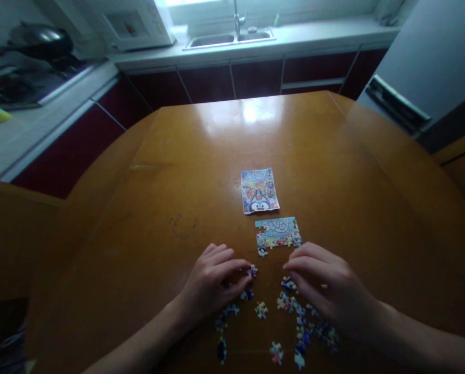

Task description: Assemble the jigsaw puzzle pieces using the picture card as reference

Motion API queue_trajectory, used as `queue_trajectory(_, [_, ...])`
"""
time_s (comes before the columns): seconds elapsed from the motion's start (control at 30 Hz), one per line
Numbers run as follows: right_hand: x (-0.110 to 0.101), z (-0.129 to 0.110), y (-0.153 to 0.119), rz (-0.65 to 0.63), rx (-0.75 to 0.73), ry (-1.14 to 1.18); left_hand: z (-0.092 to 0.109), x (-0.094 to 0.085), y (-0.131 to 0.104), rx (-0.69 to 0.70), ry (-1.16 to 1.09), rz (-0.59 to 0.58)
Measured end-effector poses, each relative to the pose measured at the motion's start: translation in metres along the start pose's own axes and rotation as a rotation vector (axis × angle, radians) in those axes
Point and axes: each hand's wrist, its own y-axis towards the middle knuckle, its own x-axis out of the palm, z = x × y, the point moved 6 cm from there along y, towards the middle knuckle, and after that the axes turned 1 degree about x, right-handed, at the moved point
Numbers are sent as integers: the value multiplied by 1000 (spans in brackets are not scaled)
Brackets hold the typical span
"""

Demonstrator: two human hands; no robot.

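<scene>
My left hand [216,275] pinches a small jigsaw puzzle piece [252,270] between thumb and forefinger, a little above the wooden table. A partly joined jigsaw puzzle [278,232] lies flat ahead of both hands, showing a light blue top with white lettering and a ragged lower edge. Just below its right corner is my right hand [322,278], fingers bent and slightly apart from the thumb, with nothing visible between the tips. Loose puzzle pieces [288,303] lie beneath and beside the right hand, which hides some of them. One single piece [261,310] rests between the hands.
Behind the puzzle lies a printed picture sheet [260,191] with similar artwork. The wooden table [201,156] has a rounded outline. Beyond it are a counter with a sink [213,40], a stove with a wok [41,40] at left, and a grey appliance [431,57] at right.
</scene>
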Motion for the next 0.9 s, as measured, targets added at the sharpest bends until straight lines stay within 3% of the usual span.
queue_trajectory(0.4, [-2,0,2,19,-5,-24,-2,2,0,-16,6,-36])
queue_trajectory(0.63, [-8,12,6,37,29,-59,-9,5,-2,8,-22,-61])
queue_trajectory(0.73, [-20,21,11,84,72,-85,-14,-6,-2,-36,-67,-18])
queue_trajectory(0.9, [-48,44,21,210,175,-166,-27,-46,2,-172,-17,144])
